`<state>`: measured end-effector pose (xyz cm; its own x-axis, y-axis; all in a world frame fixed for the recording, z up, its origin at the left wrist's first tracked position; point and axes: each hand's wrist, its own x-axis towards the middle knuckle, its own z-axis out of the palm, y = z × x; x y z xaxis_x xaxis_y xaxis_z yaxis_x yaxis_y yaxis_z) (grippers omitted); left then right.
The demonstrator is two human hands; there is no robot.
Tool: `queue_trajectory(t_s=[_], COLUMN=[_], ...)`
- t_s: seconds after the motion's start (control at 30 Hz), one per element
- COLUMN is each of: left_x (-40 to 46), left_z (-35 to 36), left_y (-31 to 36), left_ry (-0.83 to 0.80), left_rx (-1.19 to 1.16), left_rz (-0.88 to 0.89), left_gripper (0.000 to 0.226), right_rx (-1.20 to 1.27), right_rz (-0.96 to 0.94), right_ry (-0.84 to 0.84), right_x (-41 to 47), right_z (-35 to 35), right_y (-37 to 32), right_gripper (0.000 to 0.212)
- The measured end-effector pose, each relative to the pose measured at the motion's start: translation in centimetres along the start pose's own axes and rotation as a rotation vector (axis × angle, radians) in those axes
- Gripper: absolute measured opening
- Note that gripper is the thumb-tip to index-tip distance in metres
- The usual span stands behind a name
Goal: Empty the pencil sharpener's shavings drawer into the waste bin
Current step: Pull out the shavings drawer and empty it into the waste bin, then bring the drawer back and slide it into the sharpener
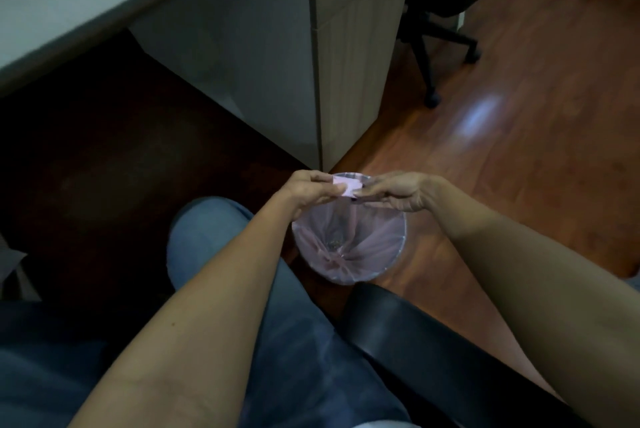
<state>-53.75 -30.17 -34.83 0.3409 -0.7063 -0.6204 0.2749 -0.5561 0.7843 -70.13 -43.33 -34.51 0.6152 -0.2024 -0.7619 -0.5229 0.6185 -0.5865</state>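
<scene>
A small pale pink shavings drawer (347, 186) is held over the far rim of the waste bin (388, 264). My left hand (310, 190) grips its left end between thumb and fingers. On the drawer's right end my right hand (398, 193) pinches with its fingertips. The bin is round, lined with a translucent pink bag, and stands on the wooden floor. A small heap of shavings (335, 242) lies at the bottom of the bag.
A grey desk side panel (346, 56) rises just behind the bin. My chair's black armrest (415, 334) lies near the bin's front edge, and my knee in jeans (207, 230) is to its left. Another office chair's base (436, 43) stands at the back right.
</scene>
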Motion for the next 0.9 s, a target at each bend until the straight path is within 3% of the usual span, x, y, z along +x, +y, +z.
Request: queue_trajectory(t_s=[0.13, 0.37, 0.63, 0.9], left_x=[-1.7, -5.7, -12.5, -19.3], left_z=[-0.4, -0.5, -1.5, -5.0], left_y=[2.5, 9.1, 19.7, 28.4], left_ry=[-0.003, 0.071, 0.126, 0.213], left_rx=[0.114, 0.16, 0.289, 0.278], left_rz=[0.225, 0.524, 0.818, 0.962], left_gripper=[0.057, 0.063, 0.061, 0.064], right_rx=[-0.072, -0.175, -0.253, -0.262], right_rz=[-0.231, -0.556, -0.758, -0.961], right_ry=[0.106, 0.18, 0.115, 0.004], right_x=[-1.9, -7.5, -15.2, -21.6], right_z=[0.6, 2.8, 4.9, 11.3], right_y=[-1.9, -7.2, -16.4, -24.5], right_gripper=[0.047, 0.054, 0.045, 0.049])
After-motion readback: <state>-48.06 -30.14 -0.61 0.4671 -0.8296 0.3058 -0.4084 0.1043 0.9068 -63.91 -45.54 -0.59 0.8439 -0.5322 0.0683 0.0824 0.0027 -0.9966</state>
